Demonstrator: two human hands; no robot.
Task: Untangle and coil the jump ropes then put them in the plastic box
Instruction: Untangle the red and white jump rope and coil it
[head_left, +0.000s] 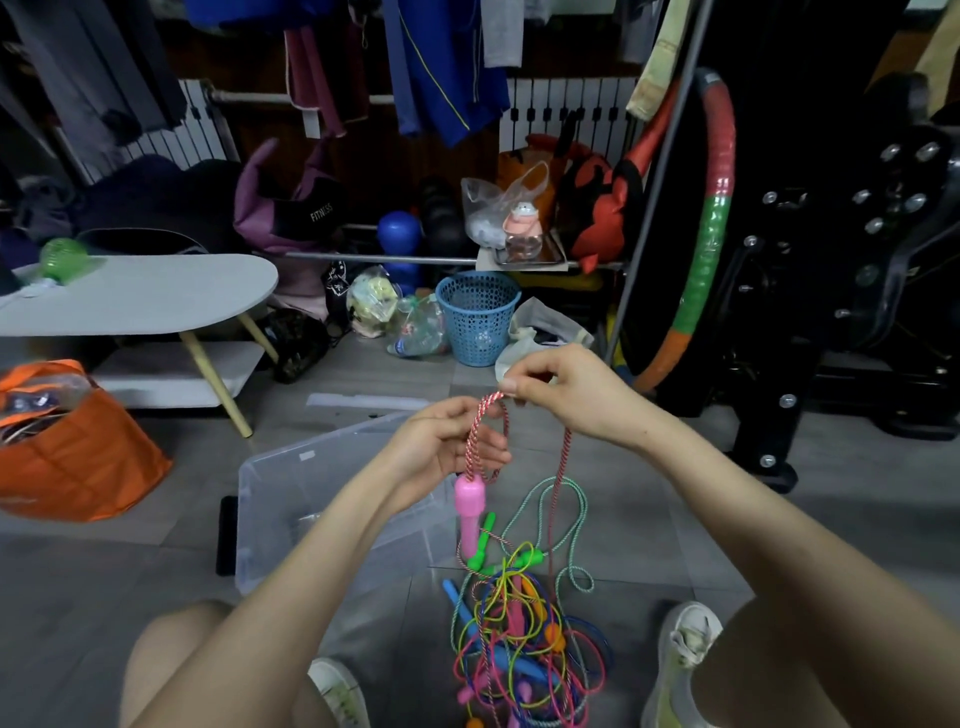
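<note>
A red-and-white braided jump rope (475, 434) loops up between my hands. My left hand (441, 449) grips the rope just above its pink handle (470, 506), which hangs straight down. Up and to the right, my right hand (561, 389) pinches the top of the loop, and the rope's long end drops from there into a tangled pile of jump ropes (524, 644) on the floor between my feet. The pile mixes yellow, blue, pink and green-white cords with green, blue, orange and pink handles. A clear plastic box (291, 499) lies on the floor under my left forearm.
An orange bag (78, 457) sits at the left, a low grey table (145, 291) behind it. A blue mesh basket (478, 317) and plastic bags stand further back. A hula hoop (701, 249) and black exercise machine (831, 260) fill the right. The box's lid (363, 401) lies beyond the box.
</note>
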